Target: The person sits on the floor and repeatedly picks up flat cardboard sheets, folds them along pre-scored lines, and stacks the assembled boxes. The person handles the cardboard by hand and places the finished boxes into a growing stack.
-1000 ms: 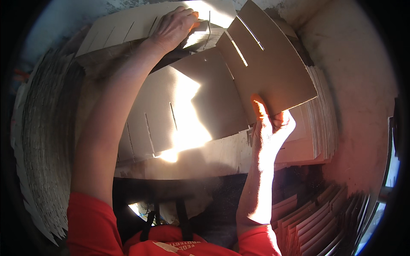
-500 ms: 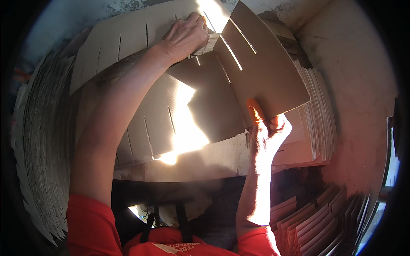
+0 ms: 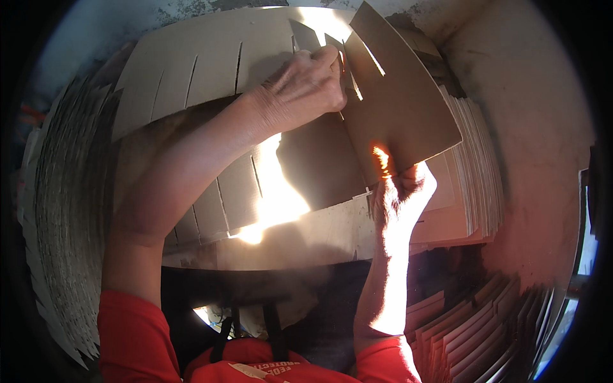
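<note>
Biggest thing first: the table (image 3: 306, 249) runs across the middle of the frame, with a tall cardboard stack (image 3: 64, 210) down the left edge. On the table lies a flat cardboard sheet (image 3: 319, 156), half in hard sunlight. Above it, from upper left to top centre, is the long slotted strip (image 3: 211, 73), and tilted up at upper right is the brown panel (image 3: 415, 115). A smaller stack (image 3: 476, 172) sits behind that on the right.

The left hand (image 3: 310, 86) is curled closed at the strip's right end, right by the panel's slots. Its fingertips are hidden and there's glare, so I can't swear to the exact grip or whether any slots have engaged. The right hand (image 3: 402, 188) pinches the panel's lower edge, thumb on the near face, fingers behind.

My two cents: keep that thumb steady so the panel doesn't wobble, square the strip to it, and match slot to slot before pressing. Push near the slots, gently; cardboard probably creases if forced at an angle.
</note>
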A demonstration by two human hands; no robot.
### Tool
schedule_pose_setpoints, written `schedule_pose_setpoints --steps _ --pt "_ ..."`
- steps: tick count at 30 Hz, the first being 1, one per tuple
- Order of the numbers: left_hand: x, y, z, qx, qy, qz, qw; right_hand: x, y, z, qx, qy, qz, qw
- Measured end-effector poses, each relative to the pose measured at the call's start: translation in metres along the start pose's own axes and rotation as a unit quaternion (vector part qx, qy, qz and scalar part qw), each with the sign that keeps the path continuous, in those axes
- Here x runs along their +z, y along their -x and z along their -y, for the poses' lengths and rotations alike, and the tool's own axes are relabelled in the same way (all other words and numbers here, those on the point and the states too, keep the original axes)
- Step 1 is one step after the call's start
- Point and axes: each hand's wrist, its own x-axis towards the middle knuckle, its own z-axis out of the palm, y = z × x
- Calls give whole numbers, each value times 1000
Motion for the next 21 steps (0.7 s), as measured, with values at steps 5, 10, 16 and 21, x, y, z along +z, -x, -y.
schedule_pose_setpoints --steps 5,10,16,21 --pt "-3 3 -9 -102 207 -65 971 5 0 39 14 -9 -55 998" --pt "-38 9 -55 36 129 -89 987 -5 3 19 -10 -12 -58 998" --pt "-54 29 -74 9 209 -91 974 0 2 15 -12 -19 -95 995" --pt "2 13 17 -187 191 -177 947 -4 4 8 -18 -30 -90 995"
